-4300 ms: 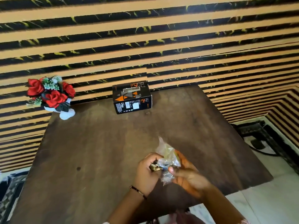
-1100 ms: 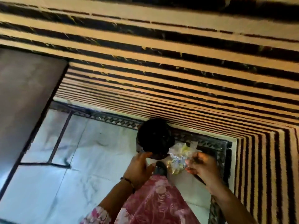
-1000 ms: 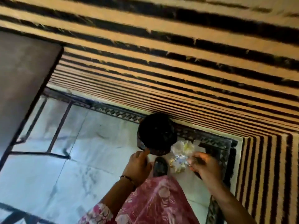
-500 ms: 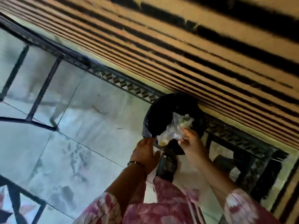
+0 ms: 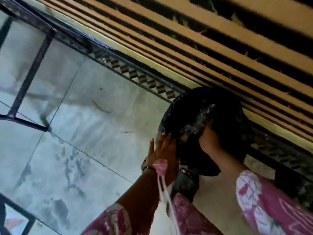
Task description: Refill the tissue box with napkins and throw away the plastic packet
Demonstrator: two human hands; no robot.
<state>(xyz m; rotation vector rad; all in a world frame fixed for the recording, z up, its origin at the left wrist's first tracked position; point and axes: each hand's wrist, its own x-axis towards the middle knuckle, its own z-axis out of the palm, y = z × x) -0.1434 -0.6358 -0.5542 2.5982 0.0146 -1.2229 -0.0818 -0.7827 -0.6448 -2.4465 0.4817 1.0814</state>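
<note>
A black bin lined with a black bag (image 5: 171, 116) stands on the floor against the striped wall. My right hand (image 5: 209, 139) reaches inside its mouth, closed around the crumpled clear plastic packet (image 5: 199, 122). My left hand (image 5: 162, 150) lies flat with fingers spread against the bin's near left rim. The tissue box and the table top are out of view.
The pale tiled floor (image 5: 76, 141) stretches to the left. Dark metal table legs (image 5: 28, 78) stand at the far left. A patterned dark border (image 5: 135, 73) runs along the base of the black-and-tan striped wall (image 5: 220, 39). My foot in a dark sandal (image 5: 184, 184) is below the bin.
The view has swung from the table to the bin and closed in. My right hand has pushed the packet down into the bin's mouth. My left hand has opened flat against the rim.
</note>
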